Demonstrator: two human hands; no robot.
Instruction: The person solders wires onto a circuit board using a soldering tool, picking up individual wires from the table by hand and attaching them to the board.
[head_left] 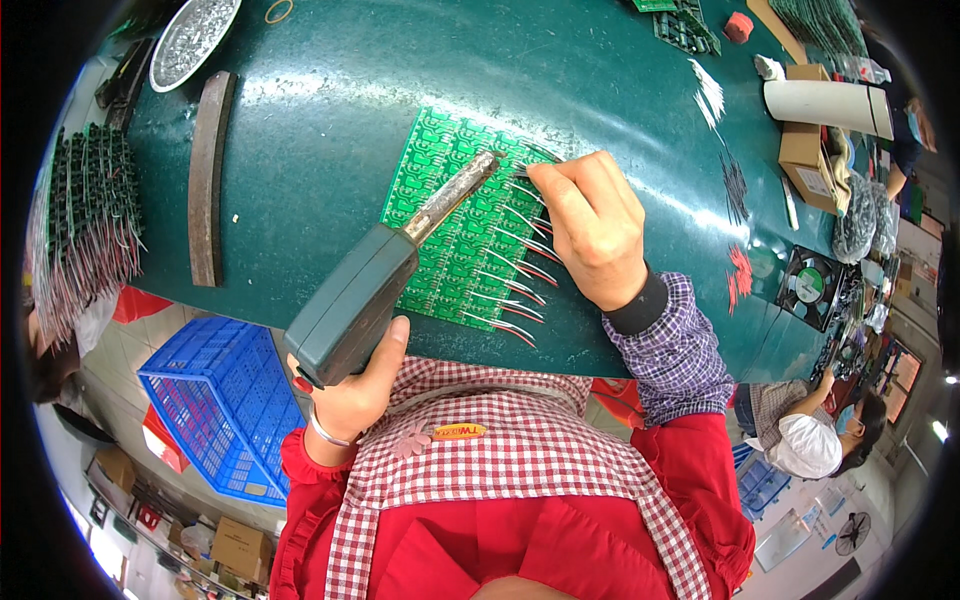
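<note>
My left hand (360, 400) is wrapped round the handle of a dark green soldering gun (350, 295). The gun's metal barrel slants up and right across a green panel of circuit boards (432, 170) lying flat on the table, and its tip is near the panel's upper right part. My right hand (597, 235) is closed in a pinch at the panel's right edge, close to the tip, on what looks like a thin wire mostly hidden by the fingers. Below it, several short white, red and dark wires (520, 290) stick out from the panel's right side.
The green table (300, 150) holds a metal bar (208, 180), a metal dish (154, 78) and stacked wired boards (90, 200) on the left. White wires (708, 95), black wires (735, 190), red wires (740, 272) and a fan (808, 285) lie right. A blue crate (225, 400) stands below; another person (805, 440) is at right.
</note>
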